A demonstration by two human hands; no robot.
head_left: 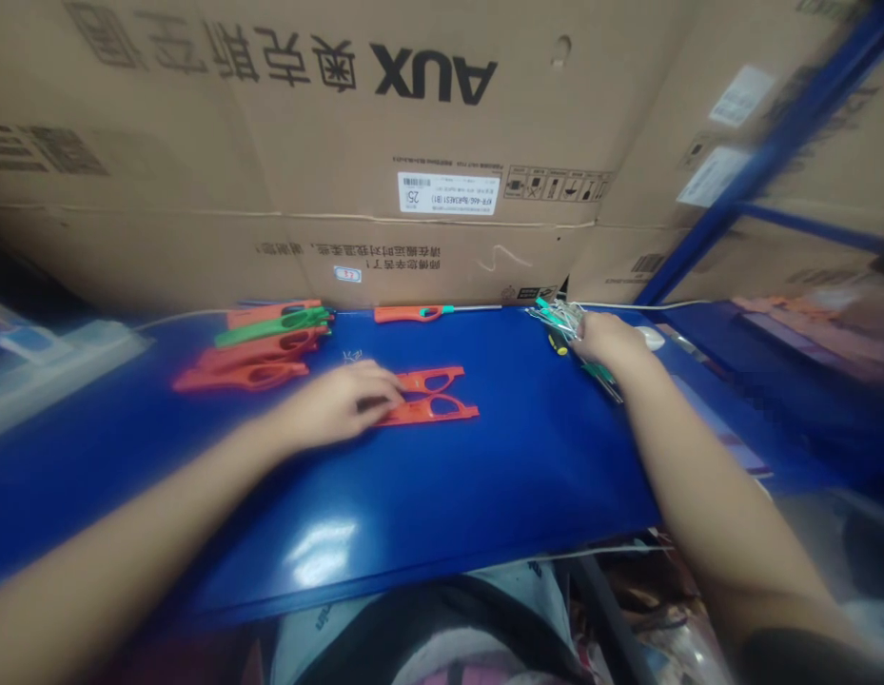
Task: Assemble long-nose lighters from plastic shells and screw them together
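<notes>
My left hand (338, 404) lies palm down on the blue table (442, 495), fingers curled over the near end of a pair of orange scissor handles (434, 395). My right hand (605, 341) reaches to the far right of the table and is closed around a clear bag of small metal parts (559, 319). A green-handled screwdriver (591, 371) lies under that wrist.
A pile of orange and green scissor handles (260, 347) sits at the back left. One orange handle with a teal tip (413, 313) lies along the cardboard boxes (413, 143) behind. Clear plastic bins (49, 362) are at left, a blue rack frame (770, 152) at right.
</notes>
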